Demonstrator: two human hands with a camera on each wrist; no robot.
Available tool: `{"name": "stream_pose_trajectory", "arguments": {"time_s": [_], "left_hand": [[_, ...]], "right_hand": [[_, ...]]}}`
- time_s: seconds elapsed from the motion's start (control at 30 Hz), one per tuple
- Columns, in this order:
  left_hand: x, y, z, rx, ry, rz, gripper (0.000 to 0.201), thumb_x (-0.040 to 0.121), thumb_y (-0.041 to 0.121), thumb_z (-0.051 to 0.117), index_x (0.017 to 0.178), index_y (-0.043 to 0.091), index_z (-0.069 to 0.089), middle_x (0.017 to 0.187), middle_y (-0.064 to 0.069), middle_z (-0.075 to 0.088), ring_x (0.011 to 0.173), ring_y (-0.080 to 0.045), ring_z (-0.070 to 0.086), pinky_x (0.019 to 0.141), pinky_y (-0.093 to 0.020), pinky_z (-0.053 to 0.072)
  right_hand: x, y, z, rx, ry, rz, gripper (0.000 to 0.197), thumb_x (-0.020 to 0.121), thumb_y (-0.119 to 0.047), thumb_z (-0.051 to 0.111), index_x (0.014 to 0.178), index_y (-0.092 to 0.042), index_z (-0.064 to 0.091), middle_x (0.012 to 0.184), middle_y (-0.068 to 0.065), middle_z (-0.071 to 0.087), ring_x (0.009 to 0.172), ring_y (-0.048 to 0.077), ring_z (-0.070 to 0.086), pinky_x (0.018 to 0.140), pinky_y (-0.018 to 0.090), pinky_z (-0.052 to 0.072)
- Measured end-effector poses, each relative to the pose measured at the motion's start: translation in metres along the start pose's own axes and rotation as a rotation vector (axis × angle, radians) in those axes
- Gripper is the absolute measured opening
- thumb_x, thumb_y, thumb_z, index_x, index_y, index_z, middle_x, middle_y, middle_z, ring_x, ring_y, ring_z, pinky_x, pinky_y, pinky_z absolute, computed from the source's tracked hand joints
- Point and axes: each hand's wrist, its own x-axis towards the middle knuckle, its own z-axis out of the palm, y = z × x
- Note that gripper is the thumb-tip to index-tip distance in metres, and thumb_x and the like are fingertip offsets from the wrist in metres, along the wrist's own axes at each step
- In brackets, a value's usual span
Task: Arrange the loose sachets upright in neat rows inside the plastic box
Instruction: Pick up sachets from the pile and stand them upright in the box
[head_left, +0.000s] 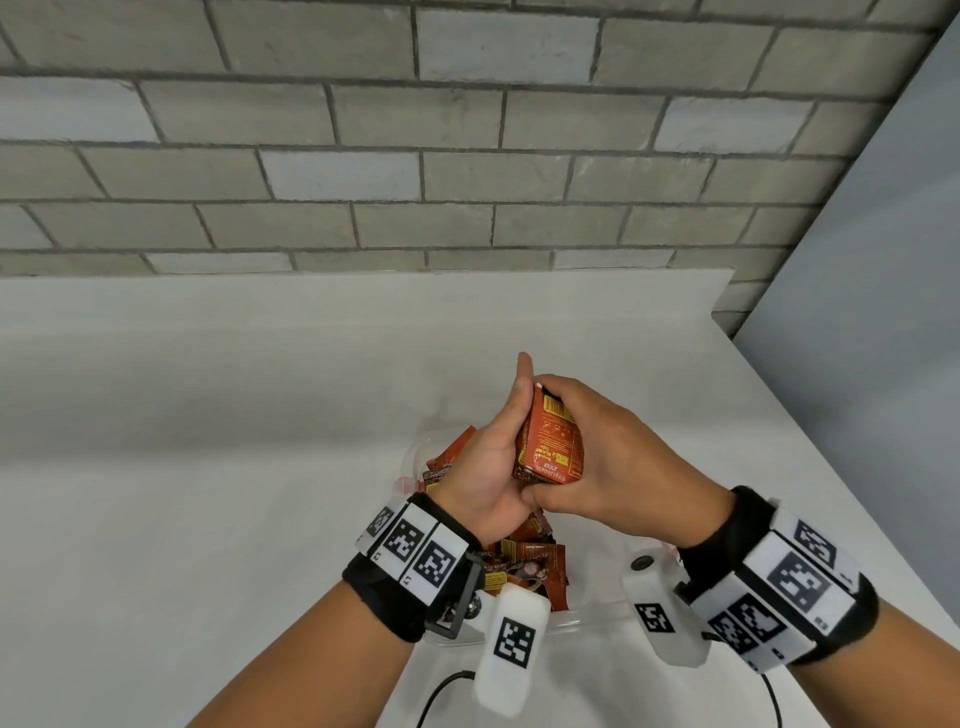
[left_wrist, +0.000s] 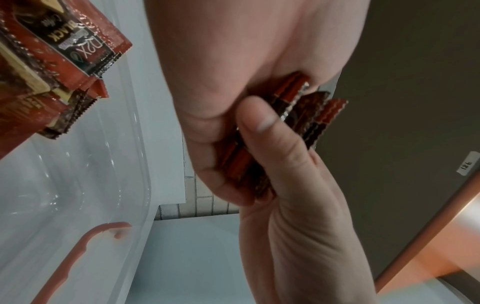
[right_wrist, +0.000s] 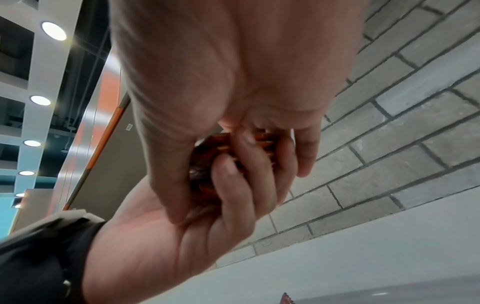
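Both hands meet above the counter (head_left: 208, 415) and hold one small stack of red and brown sachets (head_left: 550, 441) between them. The left hand (head_left: 488, 457) is on the left side of the stack, with its fingers wrapped round the stack from behind. The right hand (head_left: 613, 457) covers the right side, its fingers curled over the top and its thumb under the bottom edge. In the left wrist view the zigzag ends of the sachets poke out between the two hands, squeezed flat together. The stack stands on end, up in the air, not touching the box.

Right below the hands sits the clear plastic box (head_left: 587, 618), near the front edge of the counter. More loose sachets (head_left: 524, 566) lie in it in a messy pile, some flat and some tipped. A red clip (left_wrist: 70, 259) shows on the side of the box.

Behind the counter is a grey brick wall (head_left: 467, 130).
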Motion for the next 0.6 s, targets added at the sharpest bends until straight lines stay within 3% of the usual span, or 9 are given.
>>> {"name": "stream_pose_trajectory", "arguments": {"time_s": [0.07,0.17,0.43,0.6], "left_hand": [[-0.001,-0.001,-0.003,0.004,0.012,0.012,0.046,0.09,0.051,0.041,0.085,0.025,0.078,0.084,-0.002,0.072,0.083,-0.013,0.07,0.075,-0.026,0.056],[0.0,-0.004,-0.007,0.019,0.008,0.008,0.051,0.083,0.054,0.044,0.104,0.013,0.066,0.09,-0.007,0.07,0.087,-0.018,0.069,0.079,-0.03,0.055],[0.002,-0.008,-0.013,0.004,0.026,0.006,0.046,0.081,0.047,0.05,0.104,0.01,0.064,0.087,-0.009,0.069,0.083,-0.019,0.068,0.075,-0.03,0.056],[0.004,-0.007,-0.016,-0.013,0.013,0.0,0.045,0.081,0.045,0.054,0.106,0.01,0.064,0.088,-0.009,0.068,0.085,-0.02,0.067,0.078,-0.031,0.055]], "right_hand": [[0.001,0.002,0.002,0.0,0.013,-0.02,0.09,0.067,-0.033,0.082,0.139,-0.027,0.03,0.116,-0.014,0.044,0.102,-0.001,0.045,0.083,0.008,0.039],[0.002,0.006,0.005,-0.038,0.025,-0.031,0.088,0.066,-0.035,0.082,0.139,-0.025,0.033,0.116,-0.009,0.04,0.106,0.003,0.04,0.085,0.008,0.035],[0.002,0.009,0.006,-0.017,0.017,-0.024,0.082,0.067,-0.034,0.081,0.135,-0.022,0.038,0.113,-0.008,0.046,0.099,0.001,0.045,0.081,0.006,0.038],[0.0,0.009,0.005,-0.024,0.016,-0.039,0.084,0.066,-0.036,0.081,0.137,-0.024,0.036,0.117,-0.006,0.051,0.101,0.002,0.048,0.084,0.012,0.042]]}}
